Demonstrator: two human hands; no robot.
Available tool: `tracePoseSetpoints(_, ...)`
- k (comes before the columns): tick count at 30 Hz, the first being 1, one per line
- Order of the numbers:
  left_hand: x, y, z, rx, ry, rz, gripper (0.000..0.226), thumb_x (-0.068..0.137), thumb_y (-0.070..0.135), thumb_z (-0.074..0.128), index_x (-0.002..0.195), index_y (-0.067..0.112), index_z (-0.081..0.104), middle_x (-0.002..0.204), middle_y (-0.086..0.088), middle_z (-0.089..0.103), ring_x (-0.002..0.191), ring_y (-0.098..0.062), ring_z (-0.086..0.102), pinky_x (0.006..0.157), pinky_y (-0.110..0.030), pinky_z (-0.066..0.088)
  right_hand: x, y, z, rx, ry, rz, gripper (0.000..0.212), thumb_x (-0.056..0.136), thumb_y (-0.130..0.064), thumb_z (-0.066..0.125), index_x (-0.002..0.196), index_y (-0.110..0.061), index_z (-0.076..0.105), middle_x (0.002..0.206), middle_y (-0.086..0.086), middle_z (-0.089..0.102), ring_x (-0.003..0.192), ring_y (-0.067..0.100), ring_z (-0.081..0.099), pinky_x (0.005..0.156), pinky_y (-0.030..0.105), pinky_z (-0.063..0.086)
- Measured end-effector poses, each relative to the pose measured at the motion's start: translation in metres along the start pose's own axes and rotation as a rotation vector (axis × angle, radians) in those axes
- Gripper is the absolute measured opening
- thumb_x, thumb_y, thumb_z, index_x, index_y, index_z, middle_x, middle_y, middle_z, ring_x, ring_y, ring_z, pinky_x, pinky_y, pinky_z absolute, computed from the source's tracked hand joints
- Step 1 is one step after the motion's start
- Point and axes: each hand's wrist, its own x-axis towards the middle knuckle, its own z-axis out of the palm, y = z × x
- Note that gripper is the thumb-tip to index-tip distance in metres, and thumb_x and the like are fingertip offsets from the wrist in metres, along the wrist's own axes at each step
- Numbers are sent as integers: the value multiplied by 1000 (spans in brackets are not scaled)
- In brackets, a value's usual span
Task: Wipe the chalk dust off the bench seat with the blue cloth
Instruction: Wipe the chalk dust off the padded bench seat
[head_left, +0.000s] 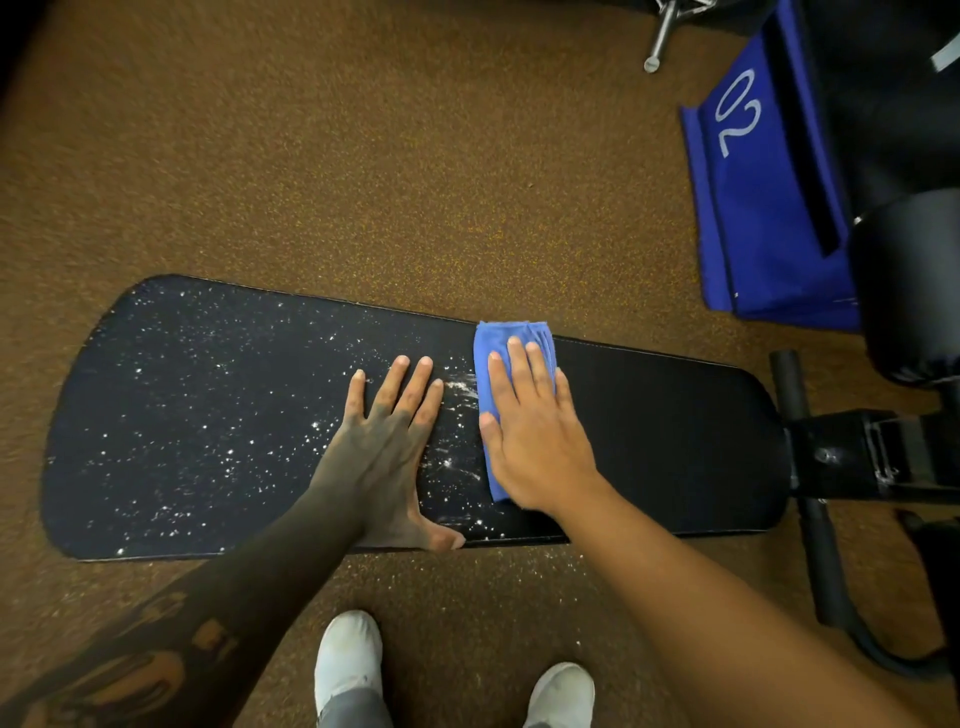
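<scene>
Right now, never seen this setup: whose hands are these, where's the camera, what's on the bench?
No machine here: one person's bare hands, filmed by a wide-angle camera on their head, looking down. Their white shoes show at the bottom. The right hand presses a folded blue cloth flat on the black bench seat. The left hand lies flat beside it, holding nothing. White chalk dust speckles the seat left of the cloth; the part to its right looks clean. A blue bag sits on the floor.
</scene>
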Motion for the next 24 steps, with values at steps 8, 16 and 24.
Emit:
tracePoseSetpoints(8,-10,-8,2,12,-7,25,165,38,112,29,152,4,-22,160,-14,-34,148,-30,-32,124,-56,-7,27,-11,-1,24,34,92,65,101,-39,26,156,-14,2,164,9,-6,150,26,-12,121,48,0)
tracePoseSetpoints(16,-13,-9,1,11,-2,20,162,42,111,28,149,3,-29,157,-15,-40,146,-30,-36,124,-55,-8,18,-16,1,21,23,65,65,101,-38,28,155,-16,0,164,7,-9,149,25,-14,121,49,2)
tracePoseSetpoints(24,-18,-12,6,26,18,26,161,43,110,27,149,1,-27,158,-17,-37,148,-32,-33,124,-55,-8,-8,-29,6,32,36,43,65,101,-38,27,156,-15,1,164,7,-7,149,26,-14,120,48,2)
